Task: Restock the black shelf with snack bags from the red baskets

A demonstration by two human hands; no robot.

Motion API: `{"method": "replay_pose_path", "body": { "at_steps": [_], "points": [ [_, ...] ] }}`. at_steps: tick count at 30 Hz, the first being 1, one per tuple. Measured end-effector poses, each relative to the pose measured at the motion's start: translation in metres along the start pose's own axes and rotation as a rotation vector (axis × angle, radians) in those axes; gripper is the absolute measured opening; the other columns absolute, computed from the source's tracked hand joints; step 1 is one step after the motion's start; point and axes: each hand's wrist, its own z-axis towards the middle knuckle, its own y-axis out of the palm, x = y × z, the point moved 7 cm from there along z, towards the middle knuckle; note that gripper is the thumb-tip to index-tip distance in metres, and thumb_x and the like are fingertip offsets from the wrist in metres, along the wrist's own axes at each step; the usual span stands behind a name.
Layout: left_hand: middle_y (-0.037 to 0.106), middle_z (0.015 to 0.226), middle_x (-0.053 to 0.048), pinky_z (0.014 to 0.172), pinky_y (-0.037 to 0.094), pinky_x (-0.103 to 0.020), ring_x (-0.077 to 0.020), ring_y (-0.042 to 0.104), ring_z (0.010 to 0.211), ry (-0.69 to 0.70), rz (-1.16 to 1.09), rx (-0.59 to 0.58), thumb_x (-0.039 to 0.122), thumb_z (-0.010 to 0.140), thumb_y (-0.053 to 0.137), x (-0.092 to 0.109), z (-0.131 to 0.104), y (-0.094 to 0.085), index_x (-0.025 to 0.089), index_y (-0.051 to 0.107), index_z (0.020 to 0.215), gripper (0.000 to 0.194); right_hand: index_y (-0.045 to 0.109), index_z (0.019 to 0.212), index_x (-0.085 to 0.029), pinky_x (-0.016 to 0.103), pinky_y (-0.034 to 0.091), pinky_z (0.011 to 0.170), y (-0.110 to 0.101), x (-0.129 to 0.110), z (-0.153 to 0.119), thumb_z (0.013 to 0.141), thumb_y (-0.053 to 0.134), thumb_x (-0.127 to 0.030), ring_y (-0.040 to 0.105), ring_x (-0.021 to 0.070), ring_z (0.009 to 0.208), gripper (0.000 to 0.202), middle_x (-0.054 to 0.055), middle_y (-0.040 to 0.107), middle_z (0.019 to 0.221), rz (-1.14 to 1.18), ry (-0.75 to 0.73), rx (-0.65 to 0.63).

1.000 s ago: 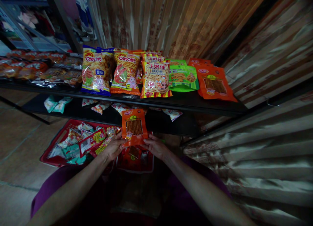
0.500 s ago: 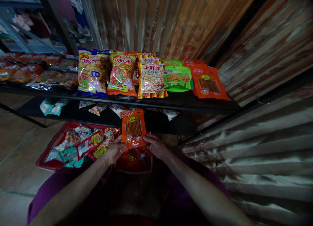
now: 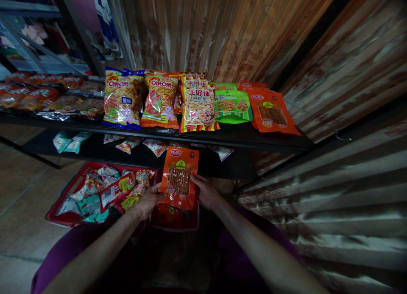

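Observation:
An orange snack packet with a clear window showing brown sticks is held upright between my two hands. My left hand grips its lower left edge, the fingers partly behind it. My right hand pinches its right edge, thumb on the front. Just below and behind it, more orange packets lie in the right part of a red basket. The basket's left part holds several small white and green bags and a red packet.
A black shelf stands ahead, with blue crab-flavour bags, prawn cracker bags, green packets and orange packets along it. A lower shelf carries small bags. Corrugated sheeting rises at the right.
The orange packet has tilted to face me more fully and sits slightly lower and to the right. My right hand has moved up along its edge.

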Motion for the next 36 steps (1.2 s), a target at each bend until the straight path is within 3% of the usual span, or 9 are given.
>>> {"method": "replay_pose_path", "body": {
  "at_steps": [4, 10, 13, 16, 21, 26, 30, 34, 36],
  "points": [
    [0.073, 0.081, -0.004, 0.068, 0.051, -0.027, -0.0217, 0.067, 0.084, -0.004, 0.021, 0.039, 0.011, 0.054, 0.076, -0.009, -0.001, -0.003, 0.018, 0.067, 0.092, 0.04, 0.068, 0.084, -0.02, 0.032, 0.051, 0.071, -0.008, 0.001, 0.003, 0.055, 0.082, -0.034, 0.066, 0.0175, 0.071, 0.035, 0.001, 0.072, 0.077, 0.071, -0.001, 0.08],
    [0.066, 0.11, -0.004, 0.1, 0.037, -0.029, -0.0198, 0.054, 0.115, 0.299, 0.203, 0.369, 0.008, 0.062, 0.071, 0.008, 0.002, -0.03, 0.022, 0.066, 0.102, 0.043, 0.069, 0.086, -0.021, 0.033, 0.049, 0.075, -0.007, -0.007, 0.004, 0.063, 0.075, -0.04, 0.063, 0.018, 0.076, 0.03, 0.0, 0.07, 0.078, -0.096, -0.132, 0.084],
    [0.066, 0.113, -0.007, 0.102, 0.035, -0.03, -0.0218, 0.053, 0.116, 0.294, 0.144, 0.254, 0.017, 0.068, 0.071, 0.014, 0.002, -0.014, 0.021, 0.069, 0.099, 0.032, 0.07, 0.081, -0.022, 0.032, 0.047, 0.077, 0.004, -0.016, 0.0, 0.072, 0.067, -0.04, 0.06, 0.019, 0.082, 0.02, 0.0, 0.067, 0.077, -0.379, -0.283, 0.048],
    [0.062, 0.121, -0.009, 0.097, 0.04, -0.032, -0.0244, 0.052, 0.118, 0.224, 0.0, 0.092, 0.029, 0.072, 0.07, 0.014, -0.002, 0.011, 0.02, 0.065, 0.109, 0.038, 0.07, 0.074, -0.023, 0.032, 0.045, 0.075, 0.019, -0.021, -0.008, 0.078, 0.061, -0.037, 0.057, 0.0189, 0.078, 0.017, 0.002, 0.062, 0.074, -0.686, -0.42, 0.033],
    [0.06, 0.125, -0.008, 0.092, 0.044, -0.033, -0.0238, 0.054, 0.114, 0.146, -0.149, 0.026, 0.036, 0.072, 0.071, 0.001, -0.006, 0.027, 0.022, 0.06, 0.117, 0.048, 0.07, 0.098, -0.029, 0.037, 0.045, 0.082, 0.042, -0.016, -0.021, 0.083, 0.054, -0.032, 0.057, 0.0207, 0.086, 0.022, 0.006, 0.063, 0.093, -0.961, -0.567, -0.021],
    [0.065, 0.114, -0.005, 0.076, 0.048, -0.023, -0.0182, 0.06, 0.1, 0.154, -0.23, 0.119, 0.032, 0.069, 0.073, -0.012, 0.001, 0.018, 0.022, 0.06, 0.112, 0.046, 0.059, 0.122, -0.031, 0.043, 0.038, 0.098, 0.05, -0.003, -0.027, 0.077, 0.063, -0.029, 0.053, 0.0275, 0.107, 0.045, 0.008, 0.061, 0.113, -1.004, -0.573, -0.099],
    [0.068, 0.099, -0.004, 0.055, 0.045, -0.019, -0.0127, 0.063, 0.076, 0.108, -0.239, 0.27, 0.027, 0.073, 0.068, -0.014, 0.006, -0.003, 0.02, 0.06, 0.106, 0.035, 0.055, 0.127, -0.03, 0.04, 0.043, 0.092, 0.055, -0.008, -0.033, 0.082, 0.058, -0.032, 0.058, 0.0235, 0.096, 0.045, 0.007, 0.063, 0.109, -1.016, -0.565, -0.16],
    [0.07, 0.093, -0.005, 0.061, 0.05, -0.023, -0.0143, 0.065, 0.072, 0.105, -0.247, 0.207, 0.021, 0.074, 0.066, -0.004, 0.009, -0.014, 0.017, 0.06, 0.1, 0.027, 0.063, 0.114, -0.027, 0.04, 0.04, 0.097, 0.032, -0.037, -0.028, 0.083, 0.055, -0.032, 0.056, 0.0223, 0.102, 0.033, 0.008, 0.062, 0.109, -0.943, -0.64, 0.105],
    [0.071, 0.09, -0.006, 0.064, 0.051, -0.026, -0.0156, 0.066, 0.072, 0.096, -0.242, 0.198, 0.021, 0.073, 0.066, -0.002, 0.01, -0.019, 0.016, 0.061, 0.097, 0.024, 0.065, 0.109, -0.026, 0.039, 0.042, 0.095, 0.012, -0.042, -0.016, 0.079, 0.059, -0.036, 0.057, 0.0218, 0.1, 0.032, 0.008, 0.063, 0.107, -0.819, -0.549, 0.214]
  ]
}}
